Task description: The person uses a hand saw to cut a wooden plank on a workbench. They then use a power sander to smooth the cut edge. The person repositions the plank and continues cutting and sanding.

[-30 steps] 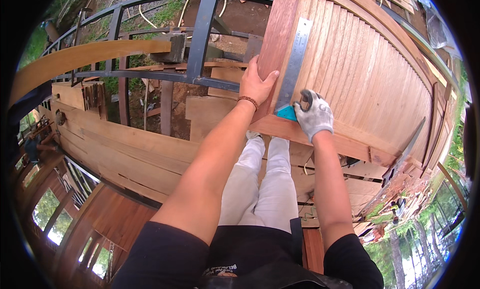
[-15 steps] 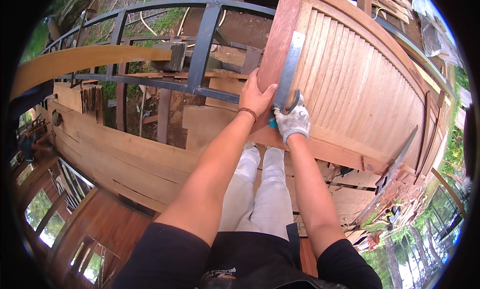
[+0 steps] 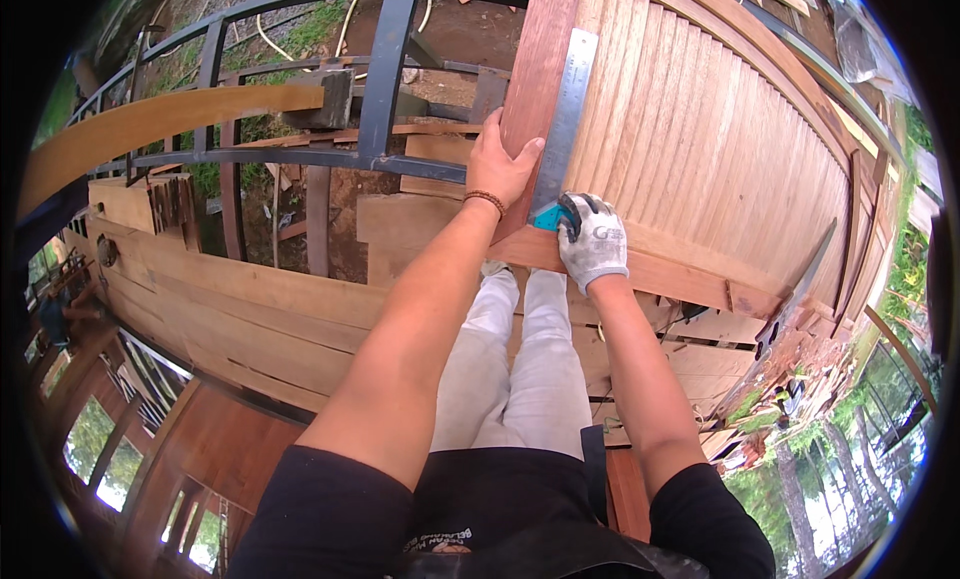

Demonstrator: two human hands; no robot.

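A slatted wooden panel (image 3: 690,129), with a reddish frame board (image 3: 540,69) along its left side, lies in front of me. A try square has a long steel blade (image 3: 567,109) lying lengthwise along that board, and its teal stock (image 3: 545,217) sits by the panel's near corner. My left hand (image 3: 502,164), bare with a beaded bracelet, wraps the board's left edge, thumb on top beside the blade. My right hand (image 3: 592,234), in a grey-white work glove, is closed on the stock; its fingertips are partly hidden.
Left of the panel runs a dark metal frame (image 3: 385,79), with a curved yellowish board (image 3: 180,114) across it. Long planks (image 3: 230,299) lie at the lower left. A handsaw (image 3: 800,284) rests at the panel's right end. My legs stand just below the panel.
My right hand has turned and shifted slightly right on the square, showing more of the teal stock. The left hand keeps its hold on the board. The whole view has shifted a little.
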